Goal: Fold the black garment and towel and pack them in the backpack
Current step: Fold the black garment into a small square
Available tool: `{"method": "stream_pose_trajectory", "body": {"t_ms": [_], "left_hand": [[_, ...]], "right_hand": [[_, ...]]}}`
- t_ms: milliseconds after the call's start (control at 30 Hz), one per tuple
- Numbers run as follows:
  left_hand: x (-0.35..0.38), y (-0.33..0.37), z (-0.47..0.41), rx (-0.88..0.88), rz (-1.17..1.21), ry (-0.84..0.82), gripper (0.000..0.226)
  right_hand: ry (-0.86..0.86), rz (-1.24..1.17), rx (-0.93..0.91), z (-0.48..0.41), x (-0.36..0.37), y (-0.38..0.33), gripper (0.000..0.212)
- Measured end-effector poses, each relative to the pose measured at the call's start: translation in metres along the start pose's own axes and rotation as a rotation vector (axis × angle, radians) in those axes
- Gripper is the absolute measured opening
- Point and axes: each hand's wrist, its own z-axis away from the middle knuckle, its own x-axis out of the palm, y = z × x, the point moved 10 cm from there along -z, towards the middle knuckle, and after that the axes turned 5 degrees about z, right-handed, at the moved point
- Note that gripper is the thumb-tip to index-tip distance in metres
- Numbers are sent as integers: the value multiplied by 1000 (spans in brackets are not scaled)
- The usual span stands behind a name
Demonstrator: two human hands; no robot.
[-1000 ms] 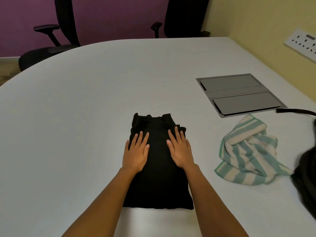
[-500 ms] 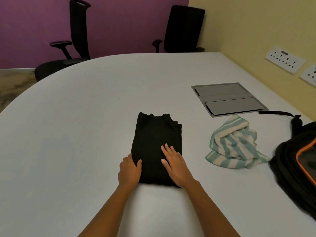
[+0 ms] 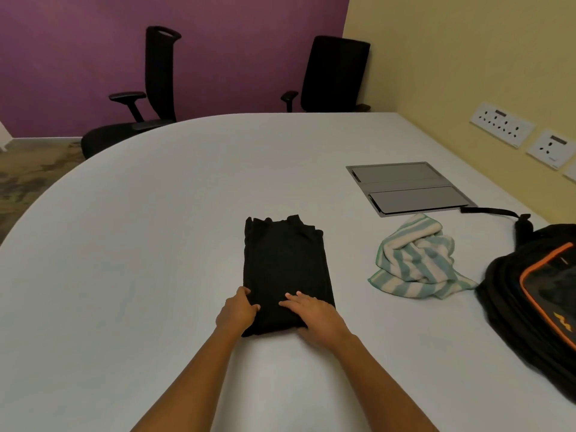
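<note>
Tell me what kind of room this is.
Most likely an office meeting room. A large rounded white table has a flush cable-access panel set into it, two black swivel office chairs stand at its far end, and wall sockets line the yellow wall.

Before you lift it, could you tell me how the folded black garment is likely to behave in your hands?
The black garment is soft cloth folded in layers, so it will probably sag and unfold unless supported underneath. It looks light. The left hand curls at its near edge and the right hand lies flat on top.

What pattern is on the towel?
The towel has pale teal and white stripes, seen in the head view.
</note>
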Motion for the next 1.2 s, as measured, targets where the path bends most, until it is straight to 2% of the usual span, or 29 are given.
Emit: {"method": "stream_pose_trajectory", "body": {"t_ms": [67,133,267,433,567,733,867,1033,1133,1200], "left_hand": [[-13,3,3,30,-42,53,42],[-31,12,4,98,18,132,37],[-64,42,8,265,314,168,30],[-107,71,13,358,600,196,30],[-120,91,6,410,655,172,34],[-108,114,-17,382,698,6,51],[-103,121,-44,336,659,-25,57],[-88,130,-88,331,464,-22,44],[-79,130,-102,356,335,40,30],[-74,130,-116,354,204,143,26]], "right_hand": [[4,-29,-12,3,-18,-3,57],[-12,-8,-40,5,-36,-8,49],[-50,-32,-97,11,-64,-18,41],[-84,-199,-63,9,-107,-10,41],[-128,-291,-27,-11,-141,7,41],[-221,-341,8,-54,-159,30,39],[-278,-365,76,-95,-150,60,42],[-297,-318,135,-148,-127,98,47],[-281,-282,169,-160,-107,111,47],[-238,-240,191,-167,-93,120,44]]}}
